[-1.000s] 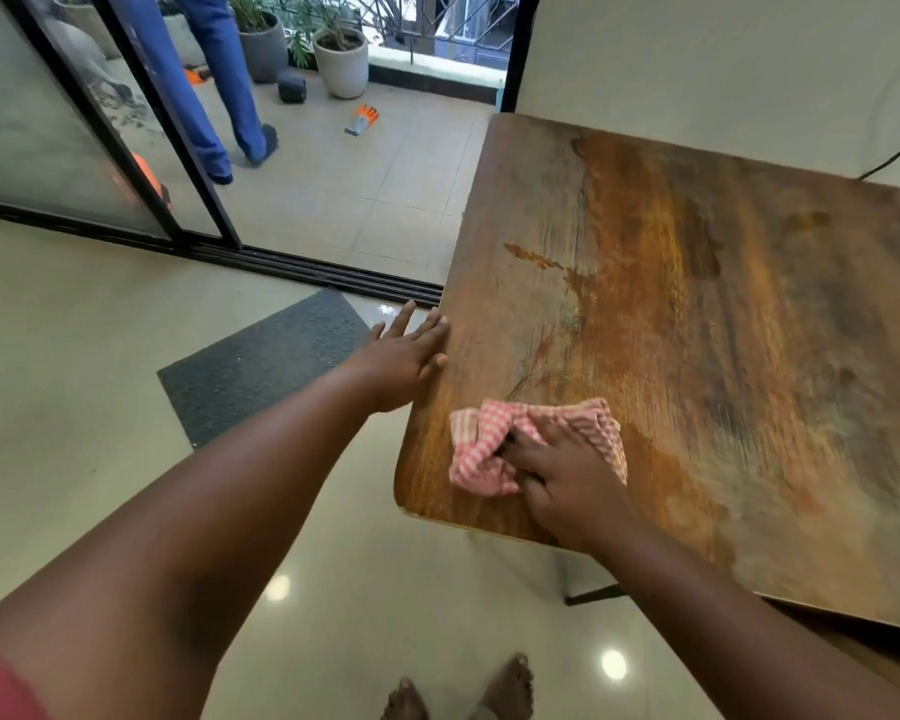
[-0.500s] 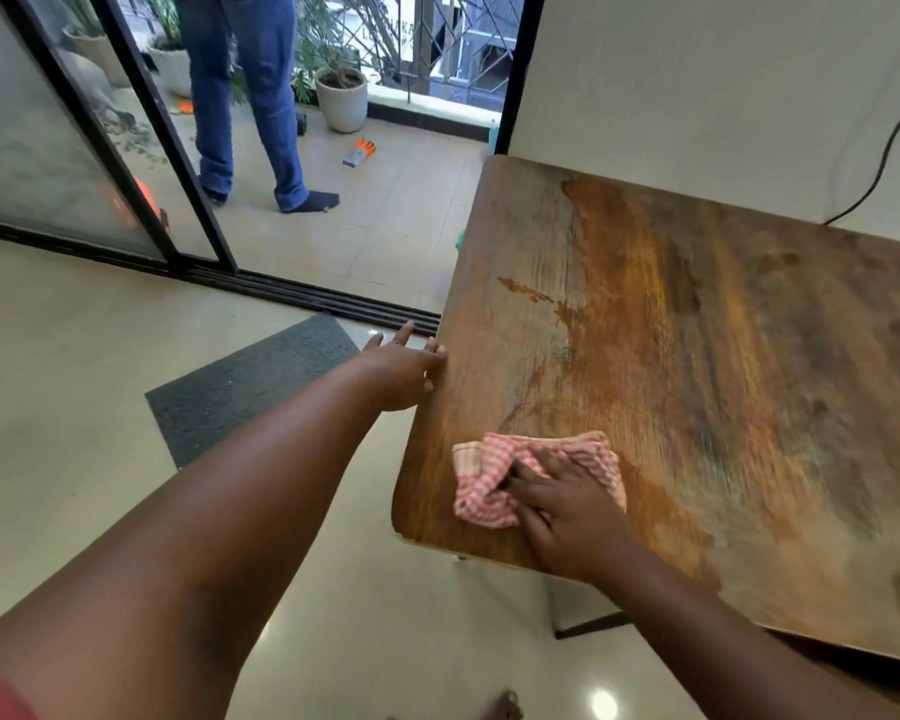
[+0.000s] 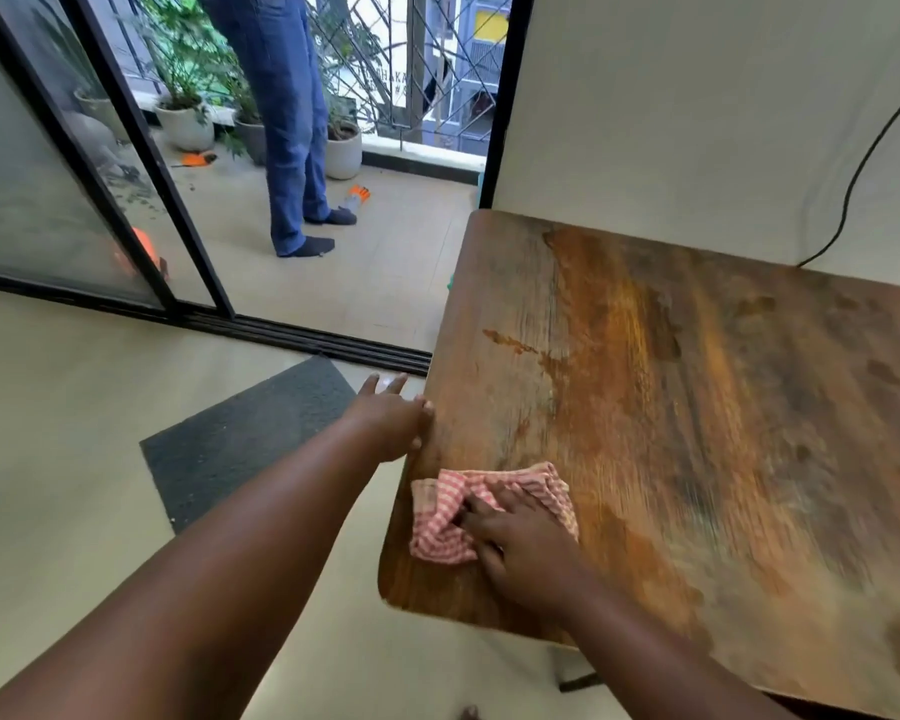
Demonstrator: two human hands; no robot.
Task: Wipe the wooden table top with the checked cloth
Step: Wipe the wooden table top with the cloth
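Right hand [image 3: 528, 556] presses the checked cloth [image 3: 440, 514] (bunched) with extended fingers at the near-left corner of the wooden table top [image 3: 697, 407]. Left hand [image 3: 391, 423] rests against the table's left edge, fingers relaxed, gripping nothing.

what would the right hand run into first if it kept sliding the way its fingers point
Only the checked cloth under the right hand; its fingers point toward the table top's left edge, bare floor beyond, and the left hand looks farther along.
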